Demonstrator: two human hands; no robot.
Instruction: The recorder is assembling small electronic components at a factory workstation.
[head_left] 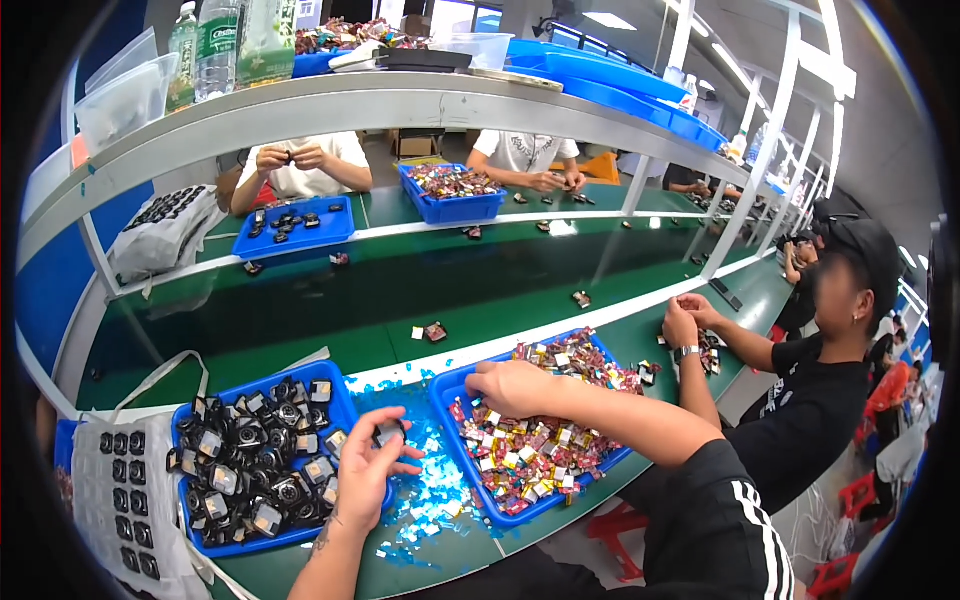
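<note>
We have our left hand [368, 465] pinching a small black case [388, 432] between thumb and fingers, palm turned inward, probably so its face stays in our sight. Our right hand [512, 388] is curled, knuckles up, over the near-left end of a parts tray [451, 385]; its fingertips are partly hidden, so we cannot tell whether they grip anything. A case tray [347, 402] sits just left of the left hand, and we judge the two trays flank our hands so that each has its supply within short reach. Between the hands, blue film scraps [440, 500] litter the bench, likely kept out of both trays that way.

Counting, we have one case in the left hand and two trays nearest us. The loose cases [250, 430] left of that hand and the red-and-yellow parts [540, 450] below the right are heaped too thickly to count. Farther left, a plastic sheet [100, 505] carries about eleven dark pieces, spaced apart, perhaps to prevent rubbing. Beyond the right hand lies one dark-red piece [435, 331], with one white square [417, 333] beside it.
</note>
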